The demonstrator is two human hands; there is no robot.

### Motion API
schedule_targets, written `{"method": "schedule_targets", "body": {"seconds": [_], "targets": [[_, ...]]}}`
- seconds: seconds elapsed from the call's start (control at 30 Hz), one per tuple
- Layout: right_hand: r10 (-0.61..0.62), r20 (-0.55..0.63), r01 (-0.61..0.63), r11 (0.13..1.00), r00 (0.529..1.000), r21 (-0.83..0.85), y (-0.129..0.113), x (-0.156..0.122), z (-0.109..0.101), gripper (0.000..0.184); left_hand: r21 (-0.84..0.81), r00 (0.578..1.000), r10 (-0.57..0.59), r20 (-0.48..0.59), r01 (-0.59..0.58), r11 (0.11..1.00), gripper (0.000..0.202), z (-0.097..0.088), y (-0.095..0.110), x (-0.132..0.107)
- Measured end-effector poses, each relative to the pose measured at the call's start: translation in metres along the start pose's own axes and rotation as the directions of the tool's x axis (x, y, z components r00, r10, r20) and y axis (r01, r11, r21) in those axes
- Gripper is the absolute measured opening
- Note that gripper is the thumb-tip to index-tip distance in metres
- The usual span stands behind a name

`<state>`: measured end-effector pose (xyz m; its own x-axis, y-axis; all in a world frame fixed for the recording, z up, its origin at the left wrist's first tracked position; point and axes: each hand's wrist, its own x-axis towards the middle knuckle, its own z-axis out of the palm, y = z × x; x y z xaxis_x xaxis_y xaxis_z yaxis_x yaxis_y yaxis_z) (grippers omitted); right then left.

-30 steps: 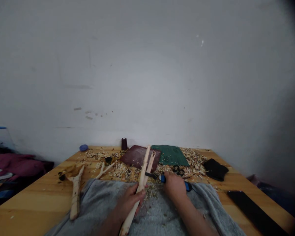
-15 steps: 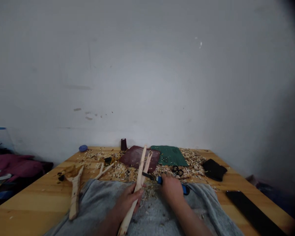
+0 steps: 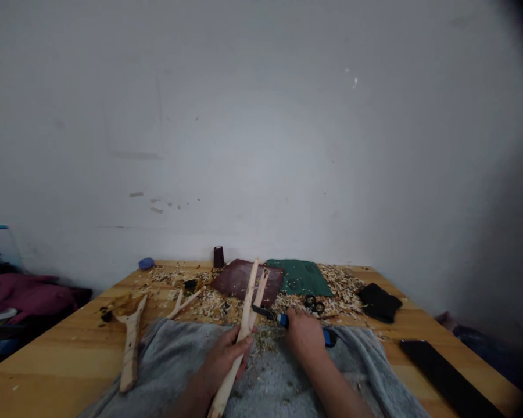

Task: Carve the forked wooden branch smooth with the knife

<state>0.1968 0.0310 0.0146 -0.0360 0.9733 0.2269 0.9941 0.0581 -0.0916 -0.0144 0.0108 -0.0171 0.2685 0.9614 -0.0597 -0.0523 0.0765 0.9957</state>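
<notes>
My left hand (image 3: 225, 357) is wrapped round a long pale forked stick (image 3: 243, 324) that points away from me over a grey cloth (image 3: 274, 377). Closed on a blue-handled knife (image 3: 283, 319), my right hand (image 3: 304, 338) holds its dark blade against the stick just below the fork. Wood shavings (image 3: 340, 284) lie scattered across the wooden table (image 3: 61, 354) behind the hands.
A second carved forked stick (image 3: 129, 342) lies at the left, a thin forked twig (image 3: 183, 301) beyond it. Farther back are a maroon pad (image 3: 239, 276), a green mat (image 3: 300, 274), black scissors (image 3: 312, 302), a black pouch (image 3: 380, 302), a dark spool (image 3: 218, 255) and a blue lid (image 3: 146, 263). A black strip (image 3: 448, 377) lies right.
The knife and my right hand have slid slightly left toward the stick; the blade now touches it below the fork. The stick shifted a little left.
</notes>
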Motion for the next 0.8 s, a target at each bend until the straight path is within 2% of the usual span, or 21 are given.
{"method": "schedule_targets", "body": {"seconds": [0.3, 0.8], "targets": [[0.005, 0.000, -0.005, 1.000, 1.000, 0.007, -0.001, -0.001, 0.000, 0.025, -0.029, 1.000, -0.007, -0.022, 0.006, 1.000, 0.061, 0.002, 0.001, -0.001], [-0.067, -0.009, 0.067, 0.998, 0.998, 0.015, -0.016, -0.007, 0.001, 0.026, 0.011, 1.000, -0.012, 0.007, 0.012, 1.000, 0.073, -0.001, -0.003, 0.002]]}}
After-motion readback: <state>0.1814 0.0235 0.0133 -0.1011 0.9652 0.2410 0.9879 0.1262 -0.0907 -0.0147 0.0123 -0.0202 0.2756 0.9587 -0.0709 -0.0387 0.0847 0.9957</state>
